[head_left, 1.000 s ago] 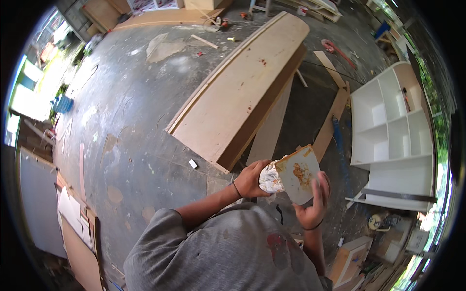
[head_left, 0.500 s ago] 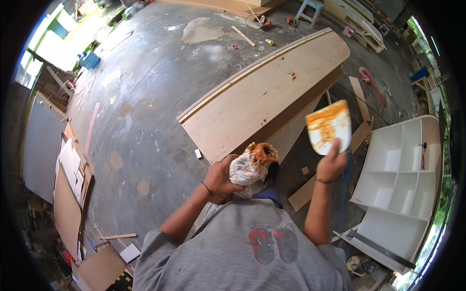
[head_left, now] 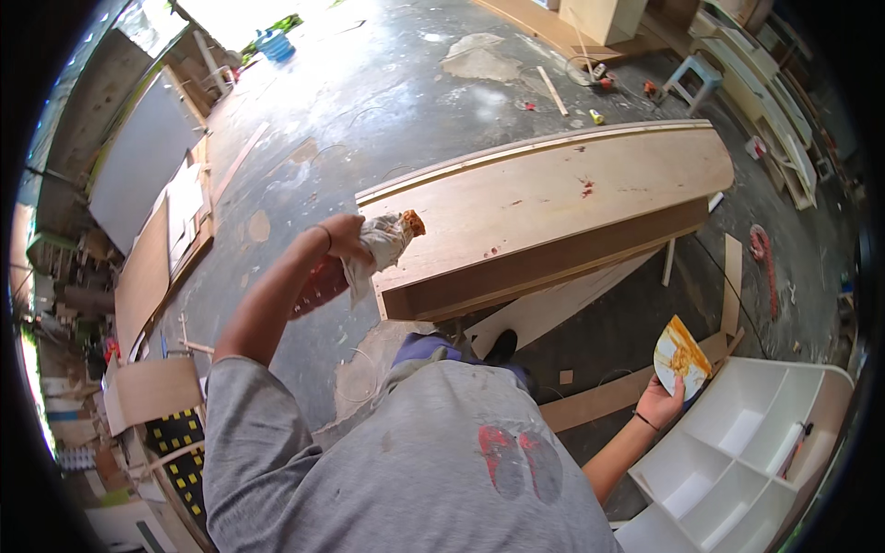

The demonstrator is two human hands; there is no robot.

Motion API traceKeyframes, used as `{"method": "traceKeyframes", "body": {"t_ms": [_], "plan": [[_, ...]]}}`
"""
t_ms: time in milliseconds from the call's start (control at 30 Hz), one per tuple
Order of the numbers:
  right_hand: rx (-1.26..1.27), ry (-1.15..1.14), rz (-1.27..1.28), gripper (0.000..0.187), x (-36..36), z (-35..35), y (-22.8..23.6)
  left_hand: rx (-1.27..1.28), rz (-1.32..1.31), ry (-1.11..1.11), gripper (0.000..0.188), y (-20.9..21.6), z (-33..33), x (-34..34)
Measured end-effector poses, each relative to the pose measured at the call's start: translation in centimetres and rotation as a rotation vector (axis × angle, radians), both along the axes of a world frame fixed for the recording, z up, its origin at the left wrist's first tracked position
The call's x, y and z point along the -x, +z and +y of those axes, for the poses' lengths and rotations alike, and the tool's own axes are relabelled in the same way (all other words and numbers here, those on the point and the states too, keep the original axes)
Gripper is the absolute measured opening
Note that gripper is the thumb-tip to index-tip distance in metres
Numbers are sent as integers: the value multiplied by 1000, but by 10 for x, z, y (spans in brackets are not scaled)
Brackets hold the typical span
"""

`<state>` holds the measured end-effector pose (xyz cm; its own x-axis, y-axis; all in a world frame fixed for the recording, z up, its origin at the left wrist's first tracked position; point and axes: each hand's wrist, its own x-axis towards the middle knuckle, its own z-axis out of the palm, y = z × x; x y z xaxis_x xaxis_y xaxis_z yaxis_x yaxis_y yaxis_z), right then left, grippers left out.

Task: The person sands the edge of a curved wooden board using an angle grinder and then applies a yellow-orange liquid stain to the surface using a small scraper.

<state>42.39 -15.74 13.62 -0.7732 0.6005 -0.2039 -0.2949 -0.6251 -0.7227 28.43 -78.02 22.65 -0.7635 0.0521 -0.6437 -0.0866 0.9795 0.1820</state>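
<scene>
My left hand (head_left: 339, 247) is closed round a crumpled white plastic bag (head_left: 380, 241) with orange-brown paste at its open end. The bag lies tilted in the air, its mouth pointing right, over the left end of a long plywood cabinet (head_left: 544, 184). Reddish-brown spots mark the cabinet's pale top face. Out to the right, my right hand (head_left: 660, 405) grips a flat white spreader (head_left: 680, 358) smeared with orange paste. That spreader is held apart from the cabinet, near a white shelf unit.
The white shelf unit (head_left: 737, 461) lies at the lower right. Wood strips (head_left: 733, 276) and a plywood offcut sit on the floor beyond the cabinet. Boards (head_left: 147, 258) lean at the left. A blue stool (head_left: 693, 81) and a blue water jug (head_left: 274, 46) stand farther back.
My left hand has swung left and away with the bag, now turned sideways. My right hand has lowered and moved right with the spreader. The view has shifted too.
</scene>
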Motion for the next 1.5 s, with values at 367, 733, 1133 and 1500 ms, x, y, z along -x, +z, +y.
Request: {"method": "traceKeyframes", "body": {"t_ms": [367, 733, 1133, 1500], "plan": [[8, 8, -6, 47, 25, 29, 4, 183, -29, -63, 63, 19, 6, 32], [-37, 60, -11, 52, 59, -18, 19, 82, 147, -167, 60, 34, 49, 96], [-546, 391, -71, 40, 143, -160, 60, -157, 426, 161, 60, 56, -22, 13], [-1334, 1091, 818, 35, 236, -423, 130, -398, 809, 414, 64, 37, -44, -55]]}}
